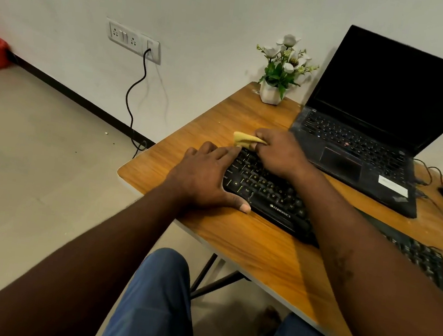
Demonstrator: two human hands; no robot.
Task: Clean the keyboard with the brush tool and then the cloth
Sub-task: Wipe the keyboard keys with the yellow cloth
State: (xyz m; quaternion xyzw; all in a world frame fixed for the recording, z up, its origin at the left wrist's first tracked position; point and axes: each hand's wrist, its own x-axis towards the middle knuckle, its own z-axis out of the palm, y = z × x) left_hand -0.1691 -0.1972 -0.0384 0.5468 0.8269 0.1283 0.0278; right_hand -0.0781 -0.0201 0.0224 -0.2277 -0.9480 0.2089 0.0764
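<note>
Closest in, the table point(247, 244) runs across the lap, and the keyboard point(270, 194) lies on it at a slant. Its long axis goes from the far left, where both hands meet, back toward the near right, passing under the right forearm point(372, 258).

Now the left hand point(208, 174): it's spread flat, palm down, over the keyboard's left end. The thumb lies along the front edge and the fingers reach up the side. It looks like a brace to stop the board sliding.

Just beyond its fingertips is the right hand point(276, 152), curled and pinching the yellow cloth point(242, 138). The cloth is bunched, with a fold poking out past the knuckles toward the left. It sits at the keyboard's far left corner, touching or just over the top row of keys; which of the two, I can't tell.

So this reads as the cloth stage, with the right hand doing the work. No brush can be made out here. Nearly all the keys lie behind that hand, to its right and back toward the body, so I'd expect the wipe to travel that way along the board.

Beyond the hands, an open laptop point(373, 137) stands dark, and a small potted plant point(279, 71) sits by the wall.
</note>
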